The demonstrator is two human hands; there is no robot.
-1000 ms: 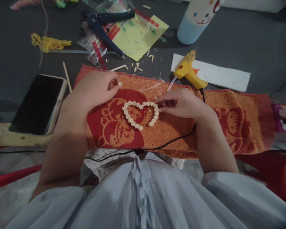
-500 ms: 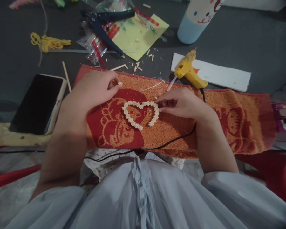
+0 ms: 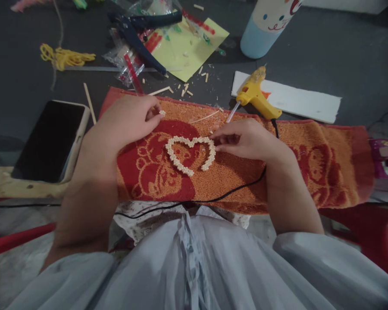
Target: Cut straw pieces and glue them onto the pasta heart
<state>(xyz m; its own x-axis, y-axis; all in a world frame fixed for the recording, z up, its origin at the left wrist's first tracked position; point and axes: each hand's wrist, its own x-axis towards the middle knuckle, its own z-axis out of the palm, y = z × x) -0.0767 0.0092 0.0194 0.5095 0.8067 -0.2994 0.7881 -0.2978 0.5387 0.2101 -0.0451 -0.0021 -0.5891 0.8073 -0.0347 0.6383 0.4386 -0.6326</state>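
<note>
A heart outline (image 3: 173, 157) of small pale wooden pieces lies on the orange and red towel (image 3: 226, 176), with a gap at its lower right. At the heart's right side is my right hand (image 3: 241, 140), its thumb and fingers touching or nearly touching the upper right curve; the fingertips are partly hidden. My left hand (image 3: 139, 114) rests at the towel's upper left, closed in a pinch on a small pale flower-like wooden piece (image 3: 162, 113). A thin wooden stick (image 3: 205, 116) lies on the towel between the hands.
A yellow glue gun (image 3: 255, 94) leans on a white board (image 3: 304, 103), its black cord (image 3: 236, 189) crossing the towel. Dark blue pliers (image 3: 139, 38), yellow paper (image 3: 181, 60) and wood bits lie behind. A phone (image 3: 50, 140) is left; a blue and white bottle (image 3: 265, 30) stands behind.
</note>
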